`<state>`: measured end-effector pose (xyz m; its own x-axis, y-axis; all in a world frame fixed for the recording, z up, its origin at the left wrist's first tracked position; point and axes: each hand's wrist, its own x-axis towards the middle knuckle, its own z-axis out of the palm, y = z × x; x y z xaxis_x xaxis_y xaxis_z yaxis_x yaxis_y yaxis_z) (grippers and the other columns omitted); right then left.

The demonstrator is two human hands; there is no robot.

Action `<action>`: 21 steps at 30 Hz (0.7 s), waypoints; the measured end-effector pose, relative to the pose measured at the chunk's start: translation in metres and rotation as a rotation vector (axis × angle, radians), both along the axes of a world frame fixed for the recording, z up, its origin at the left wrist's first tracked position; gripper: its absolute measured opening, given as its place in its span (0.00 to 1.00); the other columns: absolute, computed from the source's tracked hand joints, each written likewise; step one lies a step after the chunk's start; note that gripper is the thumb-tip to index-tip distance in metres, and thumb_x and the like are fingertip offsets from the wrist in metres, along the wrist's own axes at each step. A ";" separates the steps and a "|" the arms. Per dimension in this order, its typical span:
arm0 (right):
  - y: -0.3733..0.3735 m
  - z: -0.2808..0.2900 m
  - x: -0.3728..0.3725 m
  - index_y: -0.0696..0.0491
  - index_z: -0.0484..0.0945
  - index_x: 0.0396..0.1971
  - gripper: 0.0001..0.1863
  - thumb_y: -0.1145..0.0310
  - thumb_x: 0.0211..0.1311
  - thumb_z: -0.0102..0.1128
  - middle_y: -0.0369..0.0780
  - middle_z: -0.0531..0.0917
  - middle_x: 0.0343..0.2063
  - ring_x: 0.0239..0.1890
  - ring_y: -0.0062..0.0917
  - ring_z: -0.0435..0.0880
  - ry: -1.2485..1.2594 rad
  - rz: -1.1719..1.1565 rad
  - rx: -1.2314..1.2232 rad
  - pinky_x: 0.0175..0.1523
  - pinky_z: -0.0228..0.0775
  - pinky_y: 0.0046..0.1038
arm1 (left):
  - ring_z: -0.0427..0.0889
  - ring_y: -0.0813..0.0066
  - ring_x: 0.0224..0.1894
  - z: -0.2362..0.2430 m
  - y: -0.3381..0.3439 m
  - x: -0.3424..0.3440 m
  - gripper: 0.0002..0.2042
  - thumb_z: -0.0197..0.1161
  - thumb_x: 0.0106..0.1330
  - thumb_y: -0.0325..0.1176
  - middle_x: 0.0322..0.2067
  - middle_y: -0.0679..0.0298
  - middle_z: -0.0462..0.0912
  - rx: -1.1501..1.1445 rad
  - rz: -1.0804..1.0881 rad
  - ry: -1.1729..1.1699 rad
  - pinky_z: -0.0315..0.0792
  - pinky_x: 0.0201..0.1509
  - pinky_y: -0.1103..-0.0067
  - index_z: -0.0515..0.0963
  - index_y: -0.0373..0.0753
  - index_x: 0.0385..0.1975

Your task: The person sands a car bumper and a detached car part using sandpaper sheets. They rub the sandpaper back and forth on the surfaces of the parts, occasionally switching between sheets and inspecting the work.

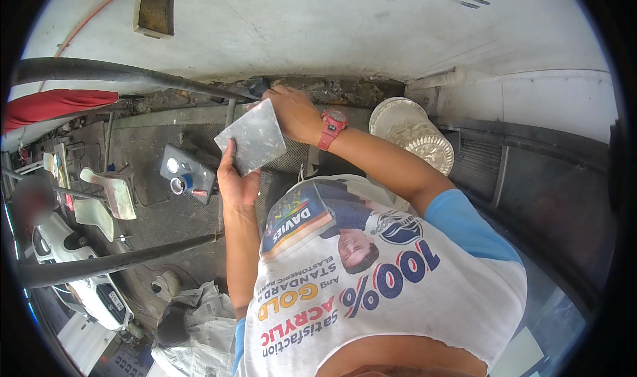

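My left hand [237,183] grips a flat, square grey plate [255,138] by its near corner, thumb lying on top. The plate's surface is scuffed and smeared with pale marks. Just past its far right edge is my right hand [292,111], with a red watch [333,128] on the wrist. Its fingers curl inward at the plate's far corner; what they hold is hidden. A small dark lump [259,86] shows close to those fingertips, and I cannot tell whether they touch it.
Metal rails [126,261] cross on the left. Below them is a dark board [189,171] bearing a small can [180,184]. White buckets [401,121] stand right of my arm. A white wall [298,28] rises ahead. Chairs [109,191] and a white vehicle [86,271] lie lower left.
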<state>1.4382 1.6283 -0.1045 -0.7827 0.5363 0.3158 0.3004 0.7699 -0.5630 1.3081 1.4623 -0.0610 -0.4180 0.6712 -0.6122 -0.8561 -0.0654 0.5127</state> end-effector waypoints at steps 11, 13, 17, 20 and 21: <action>-0.040 0.015 -0.011 0.53 0.85 0.46 0.20 0.60 0.55 0.64 0.42 0.86 0.48 0.58 0.39 0.77 0.033 0.182 0.285 0.61 0.68 0.44 | 0.77 0.52 0.65 -0.011 0.006 -0.013 0.21 0.51 0.81 0.39 0.64 0.52 0.78 0.195 0.002 -0.046 0.70 0.71 0.55 0.70 0.31 0.65; -0.039 0.016 -0.009 0.54 0.84 0.49 0.24 0.57 0.54 0.67 0.43 0.85 0.50 0.59 0.42 0.76 0.049 0.211 0.215 0.64 0.66 0.46 | 0.77 0.51 0.66 -0.019 0.002 -0.021 0.22 0.50 0.82 0.40 0.64 0.50 0.77 0.215 -0.005 -0.020 0.69 0.71 0.55 0.70 0.31 0.66; -0.036 0.020 -0.005 0.55 0.82 0.56 0.34 0.46 0.55 0.72 0.46 0.83 0.53 0.57 0.47 0.76 0.201 0.225 -0.054 0.68 0.63 0.48 | 0.74 0.48 0.68 -0.007 0.007 -0.017 0.24 0.47 0.82 0.42 0.65 0.46 0.76 0.176 0.017 0.019 0.66 0.75 0.54 0.68 0.29 0.67; -0.035 0.024 -0.007 0.54 0.81 0.58 0.39 0.38 0.57 0.71 0.48 0.83 0.52 0.57 0.50 0.76 0.251 0.232 -0.216 0.68 0.63 0.49 | 0.75 0.48 0.67 -0.005 0.009 -0.017 0.24 0.47 0.82 0.42 0.64 0.46 0.76 0.152 0.022 0.033 0.67 0.75 0.55 0.68 0.29 0.67; -0.035 0.026 -0.008 0.53 0.81 0.58 0.40 0.35 0.57 0.70 0.49 0.83 0.52 0.56 0.50 0.76 0.269 0.238 -0.271 0.67 0.63 0.50 | 0.75 0.49 0.66 -0.005 0.009 -0.016 0.23 0.48 0.82 0.41 0.64 0.46 0.76 0.149 0.022 0.030 0.68 0.74 0.55 0.68 0.29 0.66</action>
